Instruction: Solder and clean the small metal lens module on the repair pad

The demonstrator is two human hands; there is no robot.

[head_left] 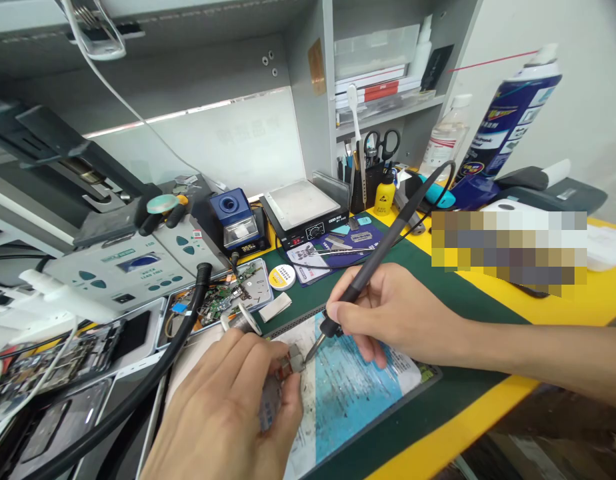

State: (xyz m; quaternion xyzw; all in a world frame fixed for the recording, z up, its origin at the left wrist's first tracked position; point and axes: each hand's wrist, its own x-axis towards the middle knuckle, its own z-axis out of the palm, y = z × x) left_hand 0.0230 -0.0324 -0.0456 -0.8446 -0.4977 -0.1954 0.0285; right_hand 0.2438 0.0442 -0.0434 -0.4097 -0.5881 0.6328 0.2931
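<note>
My right hand [375, 307] grips a black soldering iron [371, 263] like a pen. Its metal tip points down-left, at the edge of a small metallic part [294, 360]; whether they touch I cannot tell. My left hand [233, 400] pinches that small part, which has reddish-orange patches, between thumb and fingers. Much of the part is hidden by the fingers. Beneath both hands lies a scuffed blue and white work pad [348, 407]. A spool of solder wire [243, 321] stands just behind the left hand.
A thick black hose [188, 327] crosses the left side. Behind stand a rework station [138, 263], a blue soldering unit [233, 213] and a hot plate [308, 207]. A tray of circuit boards [258, 283] sits left of a round tin [282, 277]. A spray can [508, 120] stands far right.
</note>
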